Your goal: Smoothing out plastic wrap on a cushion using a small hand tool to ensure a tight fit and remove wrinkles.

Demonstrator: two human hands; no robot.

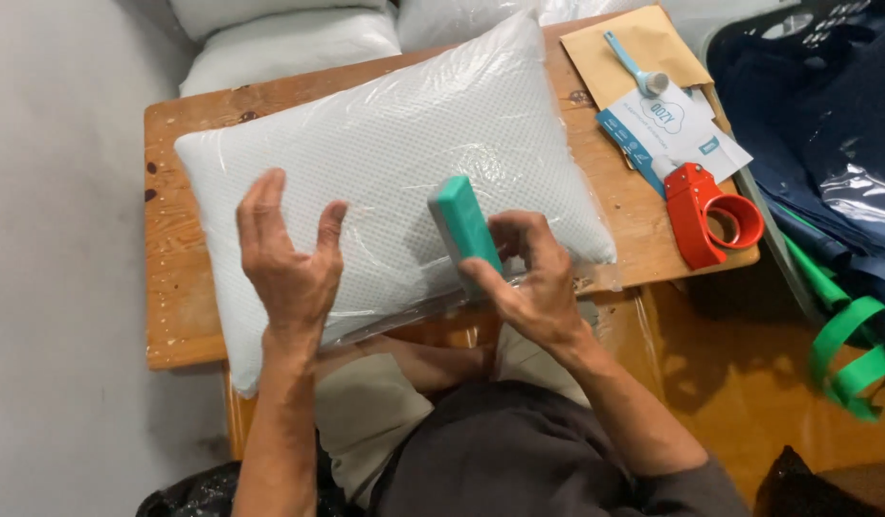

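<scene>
- White knitted pillow [394, 172] lies on the wooden counter [179, 316], already inside its clear plastic bag.
- Right hand [533, 282]: fingers clamped on a teal rectangular block [464, 230] at the bag's near edge, seemingly unsealed.
- Left hand [289, 263]: fingers spread, hovering empty.

a small packing workroom, by the look of it; a worn wooden surface [174, 316] carries a white pillow sealed in clear plastic [385, 163], with more white pillows [280, 38] stacked behind it. a red tape dispenser [705, 211], a brown envelope [634, 48] and printed leaflets [677, 124] lie at the edge; folded dark blue fabric bags with green straps [844, 191] are piled beside it; bare grey floor [59, 239].
</scene>
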